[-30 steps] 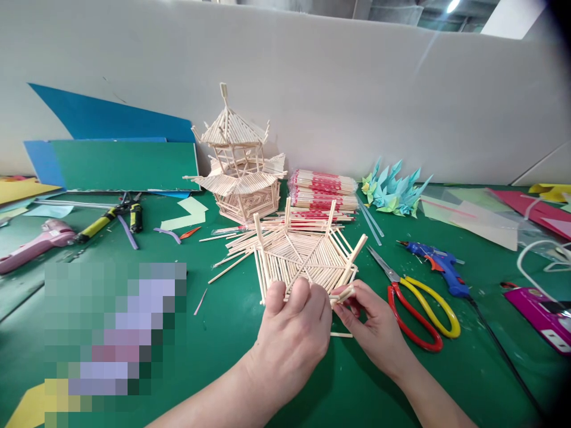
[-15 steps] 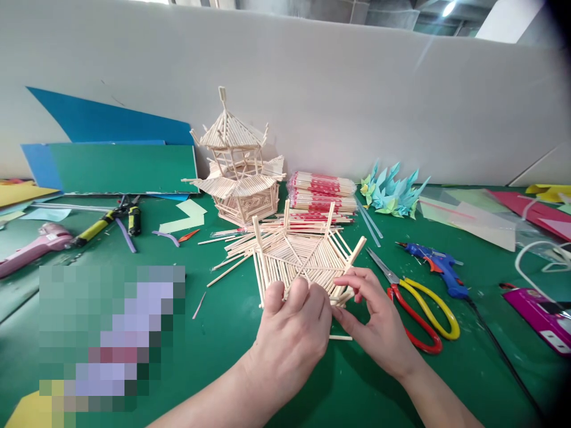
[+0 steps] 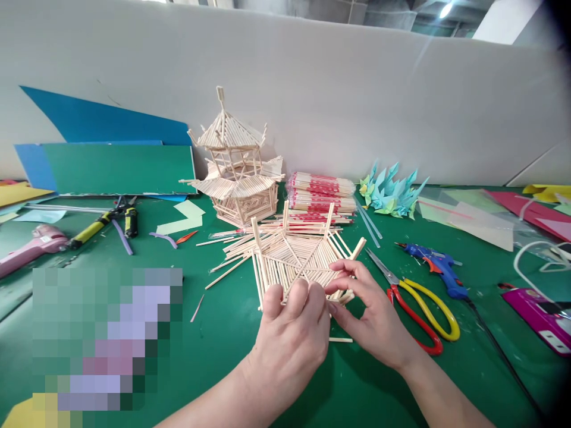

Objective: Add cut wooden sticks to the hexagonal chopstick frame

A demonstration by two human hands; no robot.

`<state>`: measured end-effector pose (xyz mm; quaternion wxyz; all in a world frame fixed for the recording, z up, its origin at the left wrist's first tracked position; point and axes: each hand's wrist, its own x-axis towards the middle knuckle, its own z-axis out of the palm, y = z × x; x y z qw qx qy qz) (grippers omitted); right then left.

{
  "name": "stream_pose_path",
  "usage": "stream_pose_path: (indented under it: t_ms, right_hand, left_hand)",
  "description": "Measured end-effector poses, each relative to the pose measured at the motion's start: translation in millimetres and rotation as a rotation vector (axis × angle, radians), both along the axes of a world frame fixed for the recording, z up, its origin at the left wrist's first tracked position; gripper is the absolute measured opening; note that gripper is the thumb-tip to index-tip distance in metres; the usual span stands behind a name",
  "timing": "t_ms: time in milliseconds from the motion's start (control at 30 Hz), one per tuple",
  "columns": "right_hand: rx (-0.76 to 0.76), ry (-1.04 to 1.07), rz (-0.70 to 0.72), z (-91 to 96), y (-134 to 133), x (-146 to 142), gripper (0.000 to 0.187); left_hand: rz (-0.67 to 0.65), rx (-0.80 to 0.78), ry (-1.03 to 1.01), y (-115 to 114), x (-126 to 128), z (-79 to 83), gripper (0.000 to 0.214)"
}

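A six-sided platform of thin wooden sticks (image 3: 294, 255) lies in front of me, with short paired-stick posts standing at its corners. At its near edge my left hand (image 3: 294, 333) is closed, fingers curled down; what is pinched in it is hidden behind the knuckles. My right hand (image 3: 368, 309) bends round the near right edge, thumb in front and fingers above, with stick ends between them. Both hands' fingertips almost meet. A loose short stick (image 3: 341, 340) rests on the table just before the platform.
Behind stands a stick pagoda (image 3: 236, 172) beside packed stick bundles (image 3: 321, 193). Scissors (image 3: 414, 303), a blue glue gun (image 3: 437, 267) and a purple power strip (image 3: 539, 321) lie to the right. Folded paper (image 3: 392, 190) sits at the back. Pliers (image 3: 96, 229) and a pink glue gun (image 3: 33, 249) lie left.
My right hand's fingers have shifted slightly left and up, closer to my left hand. My left hand stays at the platform's near edge. The view has turned very slightly.
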<state>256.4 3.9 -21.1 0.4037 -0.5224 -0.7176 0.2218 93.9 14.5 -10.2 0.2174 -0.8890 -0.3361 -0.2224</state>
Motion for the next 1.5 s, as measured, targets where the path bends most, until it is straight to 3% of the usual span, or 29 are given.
stream_pose_path:
  t_ms: [367,467,567,700,800,900,1133,1500]
  right_hand:
    - [0.014,-0.051,-0.012,2.5,-3,1,0.014]
    - [0.091,-0.155,-0.029,9.8,-5,3,0.024]
    - [0.199,-0.289,-0.041,23.5,-6,3,0.026]
    - [0.255,-0.499,0.050,42.2,-2,-3,0.022]
    - [0.255,-0.627,0.125,50.9,4,-13,0.014]
    - [0.241,-0.716,0.142,55.5,8,-26,0.005]
    - [0.233,-0.835,0.197,59.2,18,-47,0.014]
    - [0.208,-0.811,0.194,50.2,21,-43,0.019]
  left_hand:
    - [0.018,0.033,-0.051,0,-6,0.9,0.023]
    - [0.017,0.025,-0.104,-6,-12,2.4,0.019]
    - [0.075,-0.003,-0.264,-12,-24,4.3,0.032]
    - [0.136,-0.206,-0.527,-10,-45,1.0,0.038]
    - [0.135,-0.492,-0.589,-2,-56,-6.5,0.040]
    - [0.154,-0.671,-0.637,5,-57,-9.9,0.037]
    - [0.113,-0.805,-0.695,16,-50,-3.5,0.016]
    - [0.105,-0.919,-0.755,20,-50,-15.4,0.012]
